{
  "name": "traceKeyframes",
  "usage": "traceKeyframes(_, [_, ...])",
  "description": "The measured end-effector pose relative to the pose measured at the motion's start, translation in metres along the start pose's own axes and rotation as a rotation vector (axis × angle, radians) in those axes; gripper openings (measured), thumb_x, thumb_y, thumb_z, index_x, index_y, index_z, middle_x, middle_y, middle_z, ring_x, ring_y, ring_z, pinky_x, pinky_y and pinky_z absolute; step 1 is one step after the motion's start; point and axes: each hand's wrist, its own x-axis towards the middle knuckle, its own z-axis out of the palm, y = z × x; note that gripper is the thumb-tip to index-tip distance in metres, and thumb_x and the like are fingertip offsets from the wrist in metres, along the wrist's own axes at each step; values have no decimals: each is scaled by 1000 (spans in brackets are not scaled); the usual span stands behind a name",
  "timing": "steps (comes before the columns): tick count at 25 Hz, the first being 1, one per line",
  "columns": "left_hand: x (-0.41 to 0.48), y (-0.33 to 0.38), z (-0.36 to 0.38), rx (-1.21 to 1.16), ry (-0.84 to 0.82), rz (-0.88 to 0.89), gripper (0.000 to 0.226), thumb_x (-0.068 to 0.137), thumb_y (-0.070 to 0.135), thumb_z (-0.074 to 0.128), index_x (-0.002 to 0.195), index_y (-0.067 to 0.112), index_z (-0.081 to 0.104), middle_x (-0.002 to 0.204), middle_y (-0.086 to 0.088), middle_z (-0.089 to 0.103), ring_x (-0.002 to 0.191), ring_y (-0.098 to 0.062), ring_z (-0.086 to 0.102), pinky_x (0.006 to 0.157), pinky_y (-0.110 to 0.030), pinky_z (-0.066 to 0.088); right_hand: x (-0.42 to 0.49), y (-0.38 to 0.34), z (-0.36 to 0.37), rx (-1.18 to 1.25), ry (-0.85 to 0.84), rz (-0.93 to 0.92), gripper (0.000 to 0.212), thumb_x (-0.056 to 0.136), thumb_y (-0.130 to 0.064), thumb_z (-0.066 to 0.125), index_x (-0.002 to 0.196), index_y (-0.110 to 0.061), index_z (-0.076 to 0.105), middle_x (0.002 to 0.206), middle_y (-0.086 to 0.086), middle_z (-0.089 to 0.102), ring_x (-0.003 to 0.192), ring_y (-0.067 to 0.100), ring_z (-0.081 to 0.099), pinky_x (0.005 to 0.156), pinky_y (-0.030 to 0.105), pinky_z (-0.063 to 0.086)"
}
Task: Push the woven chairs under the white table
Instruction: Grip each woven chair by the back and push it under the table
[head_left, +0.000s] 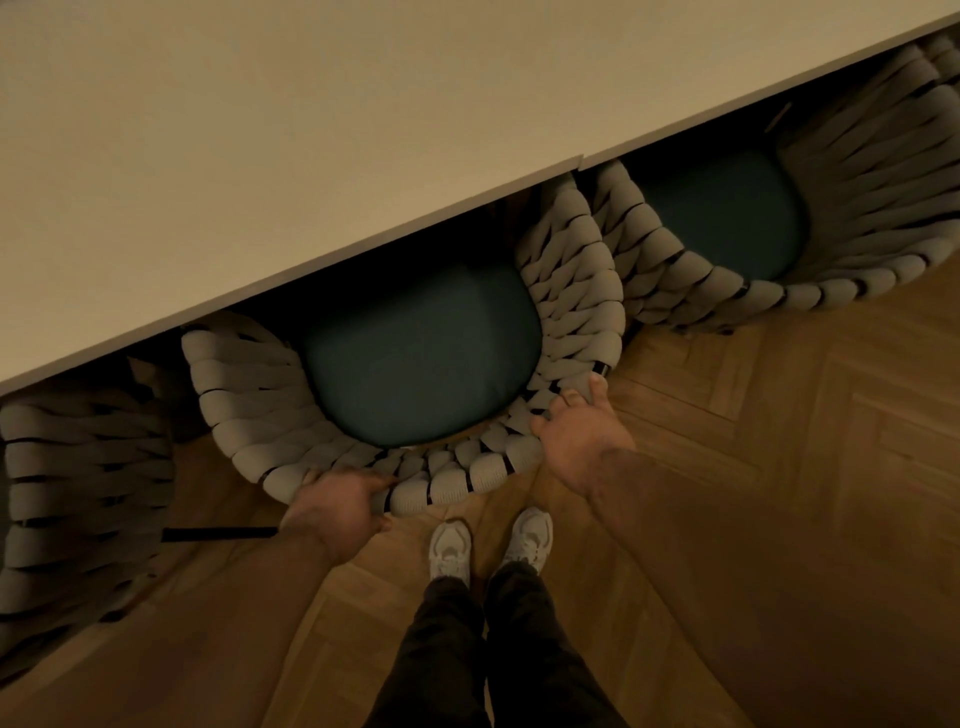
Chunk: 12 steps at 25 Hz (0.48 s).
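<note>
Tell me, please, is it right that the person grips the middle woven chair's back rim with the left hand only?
Not quite: the head view shows both hands on it. The left hand and the right hand each grip the back rim of the middle woven chair.

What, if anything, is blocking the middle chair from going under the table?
Nothing visible. The left hand and right hand grip the middle chair's back rim, and its seat sits partly under the table. The right chair crowds its side closely; the space beneath the table is too dark to check.
</note>
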Motion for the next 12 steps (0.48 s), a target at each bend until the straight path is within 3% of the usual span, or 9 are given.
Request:
traceKeyframes(8, [-1,0,0,26,-22,-7,62,93,52,65,151,47,43,148,7,56,136,-16,48,120,-41,25,-4,-6,3,80,-58,46,59,102,-21,47,159,-19,32,163,17,32,155,36,19,122,68,-4])
traceKeyframes(12, [-1,6,-7,16,-89,-28,62,92,51,67,150,43,46,146,6,58,134,-18,51,118,-40,31,-22,-8,12,239,-4,34,62,103,-14,40,163,-20,25,171,12,15,159,32,6,128,56,1])
